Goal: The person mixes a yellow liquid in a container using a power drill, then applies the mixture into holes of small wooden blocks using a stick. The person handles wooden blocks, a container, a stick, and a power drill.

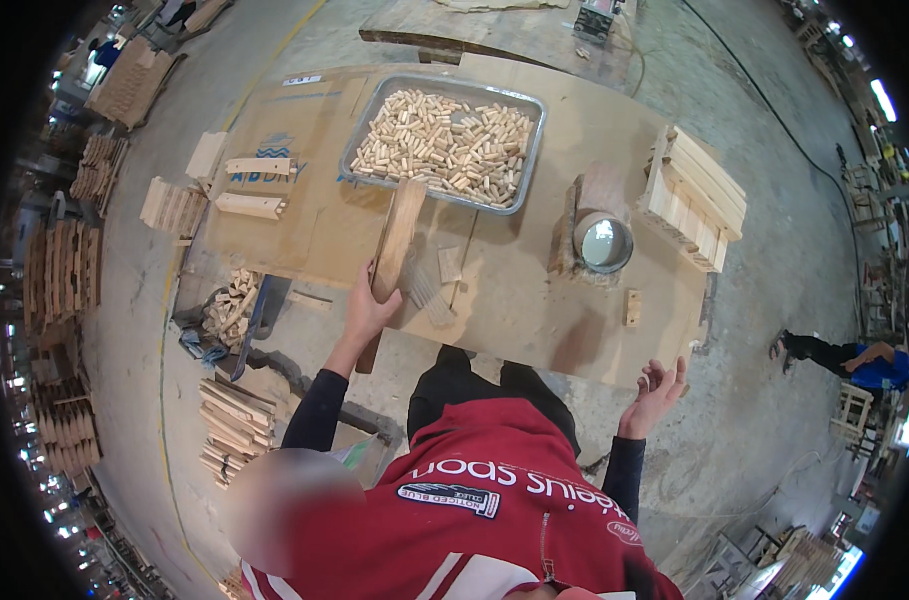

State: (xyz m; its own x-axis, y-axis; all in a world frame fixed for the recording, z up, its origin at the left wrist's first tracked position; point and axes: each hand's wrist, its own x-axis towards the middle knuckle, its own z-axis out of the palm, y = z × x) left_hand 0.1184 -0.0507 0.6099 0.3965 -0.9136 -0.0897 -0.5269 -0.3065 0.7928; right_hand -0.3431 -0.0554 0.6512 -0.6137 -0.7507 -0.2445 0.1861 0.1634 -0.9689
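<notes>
A flat wooden board [399, 232] is gripped near its lower end by my left hand [371, 308], thumb across its face. Its far end meets the near rim of a grey plastic tray [533, 165] heaped with short wooden dowels [444, 140]. My right hand [654, 398] is off the table's near right edge, fingers apart and slightly curled, with nothing in it. Nearest to that hand on the table lies a small wooden block with holes [632, 307]. Farther back, a round pot [606, 270] with whitish liquid inside stands beside a stained wooden piece [601, 185].
Cardboard [514, 300] covers the table. Wooden slats [694, 200] are stacked at its right edge. Two drilled pieces [261, 165] and wooden blocks [174, 207] lie left. A bin of offcuts [234, 310] and a wood pile [236, 425] are below left. Another person [874, 362] is far right.
</notes>
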